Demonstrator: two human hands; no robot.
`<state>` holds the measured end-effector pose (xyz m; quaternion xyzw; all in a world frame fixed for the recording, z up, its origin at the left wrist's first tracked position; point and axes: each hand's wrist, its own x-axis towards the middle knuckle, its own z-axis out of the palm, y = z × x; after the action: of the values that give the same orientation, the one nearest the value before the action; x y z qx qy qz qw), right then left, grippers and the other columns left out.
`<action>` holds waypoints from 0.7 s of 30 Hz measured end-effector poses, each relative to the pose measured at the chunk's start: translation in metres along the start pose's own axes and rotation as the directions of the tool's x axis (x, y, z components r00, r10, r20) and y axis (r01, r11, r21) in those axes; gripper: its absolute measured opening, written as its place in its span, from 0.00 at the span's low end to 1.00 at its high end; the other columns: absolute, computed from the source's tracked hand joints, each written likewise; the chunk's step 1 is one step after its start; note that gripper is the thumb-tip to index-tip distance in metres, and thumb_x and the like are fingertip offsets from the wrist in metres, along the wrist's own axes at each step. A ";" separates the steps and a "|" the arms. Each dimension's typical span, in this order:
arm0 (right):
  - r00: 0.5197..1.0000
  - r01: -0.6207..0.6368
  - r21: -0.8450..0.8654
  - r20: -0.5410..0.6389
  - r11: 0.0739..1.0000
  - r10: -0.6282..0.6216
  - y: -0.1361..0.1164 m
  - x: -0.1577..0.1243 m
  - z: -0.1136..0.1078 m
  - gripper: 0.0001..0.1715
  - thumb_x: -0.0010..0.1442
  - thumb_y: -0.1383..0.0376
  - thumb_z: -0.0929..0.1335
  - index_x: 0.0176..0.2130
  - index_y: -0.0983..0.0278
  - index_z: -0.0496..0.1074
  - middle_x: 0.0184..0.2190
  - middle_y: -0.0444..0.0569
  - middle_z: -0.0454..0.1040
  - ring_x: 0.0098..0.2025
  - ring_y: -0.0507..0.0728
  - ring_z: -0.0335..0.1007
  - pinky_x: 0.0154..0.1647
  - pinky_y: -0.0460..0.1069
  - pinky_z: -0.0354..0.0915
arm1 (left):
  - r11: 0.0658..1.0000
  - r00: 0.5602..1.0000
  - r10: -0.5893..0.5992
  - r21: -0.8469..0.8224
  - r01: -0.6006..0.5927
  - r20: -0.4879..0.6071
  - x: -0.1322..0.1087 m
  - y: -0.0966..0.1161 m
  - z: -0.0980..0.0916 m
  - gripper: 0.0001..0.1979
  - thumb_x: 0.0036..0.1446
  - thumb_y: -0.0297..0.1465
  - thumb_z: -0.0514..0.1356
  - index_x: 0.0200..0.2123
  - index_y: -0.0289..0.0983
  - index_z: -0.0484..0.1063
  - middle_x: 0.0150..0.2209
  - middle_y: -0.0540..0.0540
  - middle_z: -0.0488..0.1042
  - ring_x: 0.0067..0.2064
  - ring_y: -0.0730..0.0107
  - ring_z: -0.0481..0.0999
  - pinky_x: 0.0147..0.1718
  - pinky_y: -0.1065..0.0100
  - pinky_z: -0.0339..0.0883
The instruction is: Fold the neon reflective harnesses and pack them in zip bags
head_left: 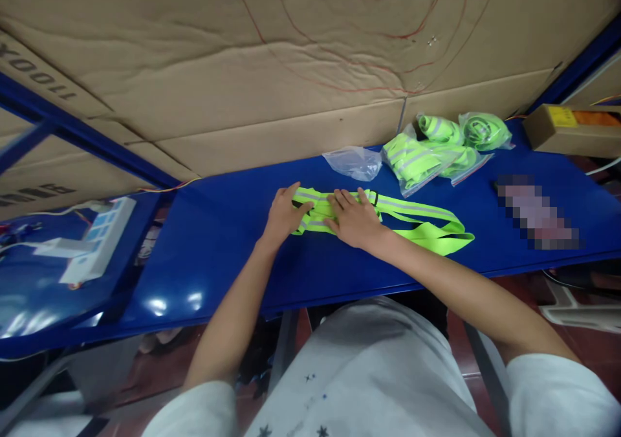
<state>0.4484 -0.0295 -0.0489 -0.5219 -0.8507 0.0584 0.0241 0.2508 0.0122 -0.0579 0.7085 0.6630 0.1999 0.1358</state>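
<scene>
A neon-yellow reflective strap vest (pixel 417 220) with grey bands lies along the blue table (pixel 223 249). My left hand (pixel 284 214) rests on its left end, fingers curled over the folded straps. My right hand (pixel 354 217) lies flat on the straps just right of it, fingers stretched out and pointing left. The vest's loose loops trail off to the right of my right hand.
An empty clear plastic bag (pixel 353 162) lies behind the vest. Several bagged neon vests (pixel 436 146) are piled at the back right, beside a cardboard box (pixel 567 130). A white power strip (pixel 99 240) sits at the left. Cardboard sheets (pixel 291 55) wall the back.
</scene>
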 end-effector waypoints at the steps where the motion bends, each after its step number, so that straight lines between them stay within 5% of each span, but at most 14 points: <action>1: 0.999 -0.016 -0.002 0.047 1.000 0.016 0.006 0.000 0.002 0.41 0.74 0.51 0.54 0.73 0.75 0.54 0.74 0.64 0.52 0.76 0.70 0.47 0.75 0.72 0.38 | 1.000 1.000 -0.009 0.015 0.009 -0.013 -0.002 0.002 -0.001 0.33 0.60 0.36 0.67 0.66 0.34 0.67 0.60 0.34 0.72 0.61 0.50 0.73 0.63 0.51 0.66; 7: 0.998 0.049 0.003 0.042 0.999 -0.049 0.030 -0.012 0.000 0.40 0.74 0.51 0.57 0.74 0.71 0.54 0.74 0.61 0.52 0.76 0.68 0.48 0.75 0.71 0.44 | 0.978 0.997 -0.007 0.209 0.024 -0.081 -0.020 0.030 -0.008 0.32 0.64 0.36 0.63 0.69 0.38 0.62 0.63 0.36 0.68 0.54 0.48 0.77 0.53 0.53 0.74; 13: 0.993 0.052 -0.044 -0.106 0.998 -0.056 0.013 -0.013 0.007 0.37 0.74 0.54 0.57 0.70 0.78 0.60 0.69 0.71 0.60 0.72 0.74 0.56 0.73 0.73 0.42 | 0.878 0.989 0.144 0.463 -0.122 -0.014 -0.037 0.075 0.001 0.29 0.70 0.25 0.43 0.71 0.34 0.58 0.59 0.31 0.68 0.54 0.49 0.76 0.50 0.55 0.73; 21: 0.994 0.044 0.029 -0.104 0.999 -0.040 0.010 -0.013 0.007 0.35 0.72 0.62 0.60 0.67 0.86 0.62 0.69 0.76 0.59 0.72 0.73 0.57 0.73 0.63 0.50 | 0.957 0.951 0.274 0.057 -0.284 0.143 -0.048 0.068 0.005 0.24 0.72 0.34 0.48 0.66 0.33 0.65 0.61 0.32 0.66 0.59 0.54 0.73 0.58 0.56 0.70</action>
<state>0.4622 -0.0372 -0.0563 -0.5057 -0.8580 0.0442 0.0778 0.3117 -0.0406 -0.0360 0.8116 0.5528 0.1439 0.1229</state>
